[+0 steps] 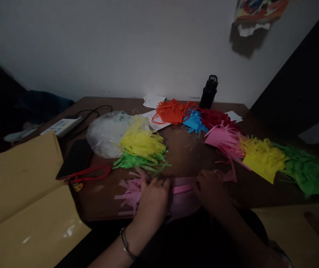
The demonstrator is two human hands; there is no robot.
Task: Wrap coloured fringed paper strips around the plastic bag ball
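Observation:
A pink tissue-paper piece (pixel 186 208) with cut fringe lies at the table's near edge, with a brighter pink strip (pixel 183 189) running across it. My left hand (pixel 154 195) is closed over its left part, fingers curled down onto the paper; loose fringe (pixel 131 191) spreads out beyond. At the opposite end, my right hand (pixel 211 190) is closed with bent fingers on the paper and strip. Its fingertips are dim and partly hidden. Just past my left hand rest a yellow fringed bunch (pixel 141 137) and a green fringed bunch (pixel 133 160).
Orange (pixel 173 111), blue (pixel 194 121), dark red (pixel 218 121), pink (pixel 225 137), yellow (pixel 264 156) and green (pixel 310 171) fringed bunches curve along the right. A black bottle (pixel 209 92), plastic bag (pixel 106 134), black phone-like object (pixel 75 160), power strip (pixel 61 125) and brown envelope (pixel 22 163) surround the workspace.

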